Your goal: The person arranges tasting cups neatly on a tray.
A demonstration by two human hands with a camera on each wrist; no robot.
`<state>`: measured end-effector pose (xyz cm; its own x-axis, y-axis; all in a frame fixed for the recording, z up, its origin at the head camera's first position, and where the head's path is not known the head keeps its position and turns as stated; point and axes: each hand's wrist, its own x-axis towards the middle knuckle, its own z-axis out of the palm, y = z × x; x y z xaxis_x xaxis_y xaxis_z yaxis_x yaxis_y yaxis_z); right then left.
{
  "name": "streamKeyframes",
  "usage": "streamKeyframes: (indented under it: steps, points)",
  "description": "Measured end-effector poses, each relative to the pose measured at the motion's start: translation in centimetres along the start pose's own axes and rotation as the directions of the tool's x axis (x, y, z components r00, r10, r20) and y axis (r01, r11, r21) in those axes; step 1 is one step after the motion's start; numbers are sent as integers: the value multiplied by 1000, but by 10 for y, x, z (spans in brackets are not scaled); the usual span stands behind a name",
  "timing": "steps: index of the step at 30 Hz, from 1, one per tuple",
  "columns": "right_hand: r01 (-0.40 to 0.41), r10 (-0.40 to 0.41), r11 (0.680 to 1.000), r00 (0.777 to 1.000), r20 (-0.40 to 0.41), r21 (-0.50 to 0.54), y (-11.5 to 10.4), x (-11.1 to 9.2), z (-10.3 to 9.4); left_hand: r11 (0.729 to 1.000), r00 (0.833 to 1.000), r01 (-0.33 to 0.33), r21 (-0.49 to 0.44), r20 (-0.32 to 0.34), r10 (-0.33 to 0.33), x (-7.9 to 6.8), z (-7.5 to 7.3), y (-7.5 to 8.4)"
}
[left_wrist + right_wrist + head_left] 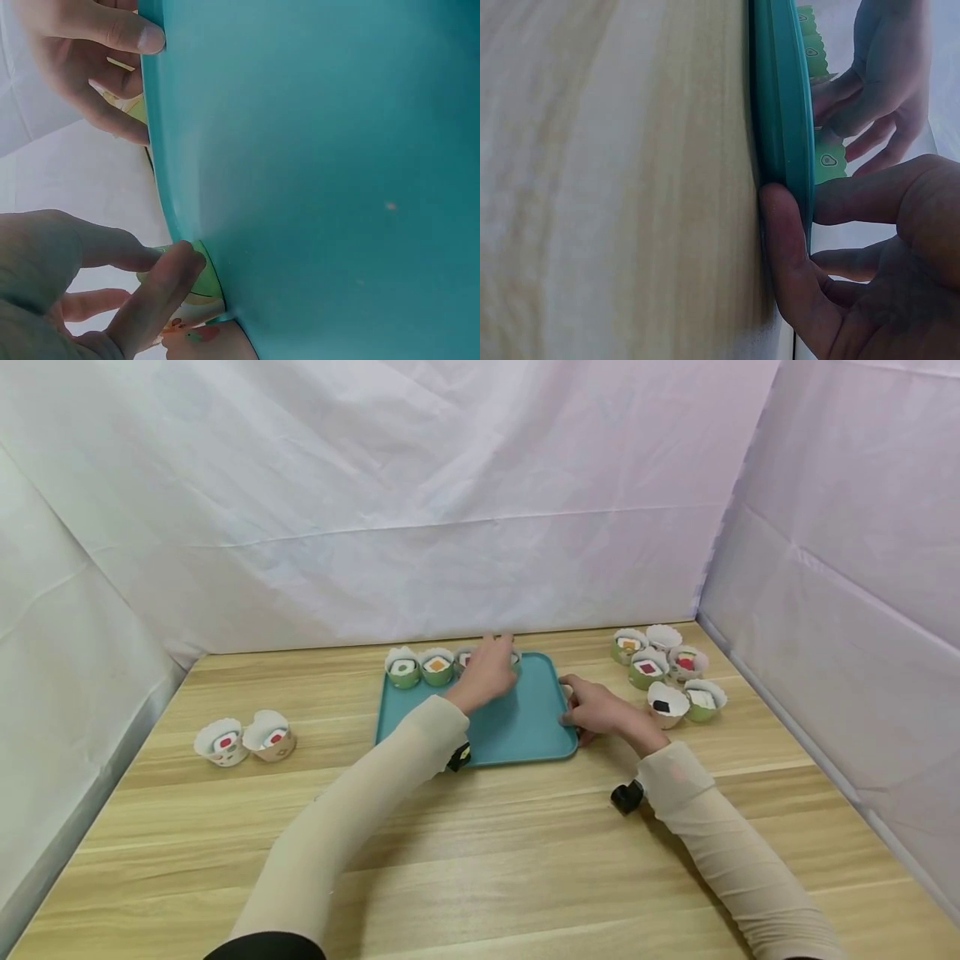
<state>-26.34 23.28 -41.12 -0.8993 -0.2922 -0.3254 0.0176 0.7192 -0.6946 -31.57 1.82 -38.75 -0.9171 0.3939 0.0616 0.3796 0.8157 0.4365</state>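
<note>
A teal tray [517, 739] lies on the wooden table, with several paper baking cups in a row along its far edge. Reaching over the tray, my left hand [487, 675] pinches a green paper cup [206, 279] in that row between thumb and fingers. The hand hides part of this cup in the head view. Just beside it stands a pinkish paper cup [210, 341]. My right hand [596, 706] grips the tray's right side, its thumb [784, 225] on the rim. To the left in the row, two green cups [403, 672] hold small white blocks with patterned tops.
On the right of the table stands a cluster of several paper cups [647, 670], most with a small block inside. Two white paper cups [268, 737] with red-and-white blocks sit on the left. A white cloth [450, 568] hangs behind the table.
</note>
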Motion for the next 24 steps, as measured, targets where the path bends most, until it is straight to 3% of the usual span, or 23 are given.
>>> streamKeyframes:
  steps: [13,24]
  points:
    - [3,-3,1000,1000,-7,2,0,-4,-2,988,992,-31,-150,-128,12,-29,-10,-19]
    - [7,-7,1000,1000,-1,8,2,-2,-1,942,961,-108,-317,-277,17,-62,-19,-50]
